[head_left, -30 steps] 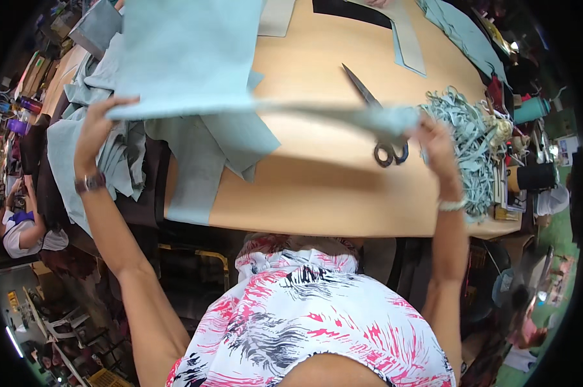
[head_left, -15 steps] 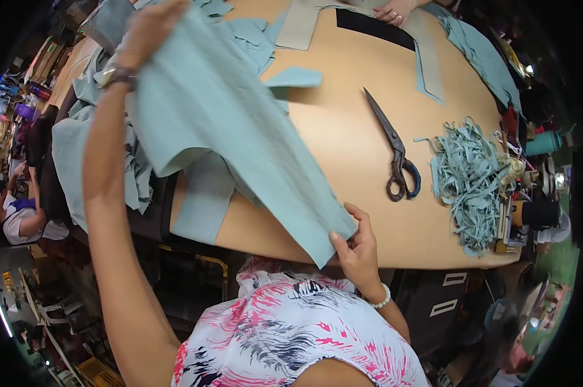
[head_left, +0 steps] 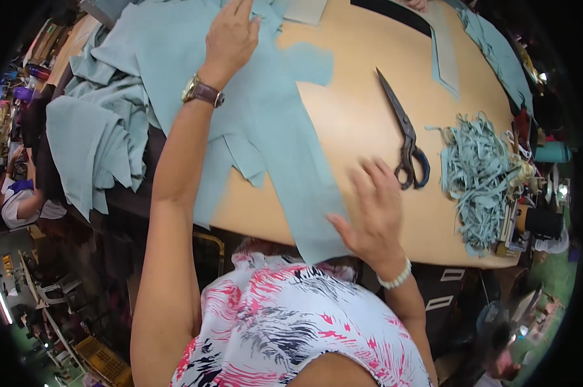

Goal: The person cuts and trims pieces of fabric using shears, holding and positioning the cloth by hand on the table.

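Observation:
A long light-blue fabric piece [head_left: 304,174] lies spread over the table, its narrow end reaching the near edge. Flat on its upper part rests my left hand [head_left: 232,40], fingers stretched out and open. My right hand [head_left: 376,206] hovers open beside the narrow end, its fingers apart and slightly blurred; whether the thumb touches the cloth I cannot tell. Just beyond that hand are dark-bladed fabric scissors [head_left: 404,132], lying closed with the tip pointing away. Other light-blue cloth layers show beneath the piece.
Crumpled light-blue cloth [head_left: 101,129] hangs over the table's left edge. At right sits a heap of thin fabric strips [head_left: 477,184]. Across the tan table [head_left: 349,116] are a black strip [head_left: 395,13] and another person's hand [head_left: 418,4].
The fabric piece, held up between both hands before, now lies down on the table. My left hand has moved right and flattened; my right hand has let go of the corner.

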Available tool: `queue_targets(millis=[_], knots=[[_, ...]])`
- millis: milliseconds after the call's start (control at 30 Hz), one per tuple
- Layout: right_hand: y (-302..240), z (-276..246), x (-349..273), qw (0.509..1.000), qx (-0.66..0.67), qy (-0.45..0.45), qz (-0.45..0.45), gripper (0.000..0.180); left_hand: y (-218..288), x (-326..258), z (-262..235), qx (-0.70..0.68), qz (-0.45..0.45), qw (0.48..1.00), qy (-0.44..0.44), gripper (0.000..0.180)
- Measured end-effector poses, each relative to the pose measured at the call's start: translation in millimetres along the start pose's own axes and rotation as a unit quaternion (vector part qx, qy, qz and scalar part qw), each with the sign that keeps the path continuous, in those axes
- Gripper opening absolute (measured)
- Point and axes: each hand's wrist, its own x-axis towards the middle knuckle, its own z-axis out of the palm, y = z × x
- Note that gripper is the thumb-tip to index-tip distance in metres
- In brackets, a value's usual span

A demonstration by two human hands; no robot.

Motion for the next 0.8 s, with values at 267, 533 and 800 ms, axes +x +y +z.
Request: queue_targets(millis=[267, 533, 800], knots=[[-12.5, 44.8, -25.7, 0.975, 0.015, -0.212, -0.069, 0.065, -29.8, -51.2, 54.8, 0.262, 0.025, 0.965, 0.001, 0.049], [9.4, -10.4, -98.5, 0.963, 0.060, -0.225, -0.134, 0.050, -16.1, -46.3, 23.3, 0.200, -0.023, 0.979, -0.041, 0.041], [96.7, -12.1, -24.1, 0.971, -0.196, 0.096, 0.095, 0.024, 139.8, -200.6, -46.1, -0.027, 0.137, 0.978, -0.154, 0.038]])
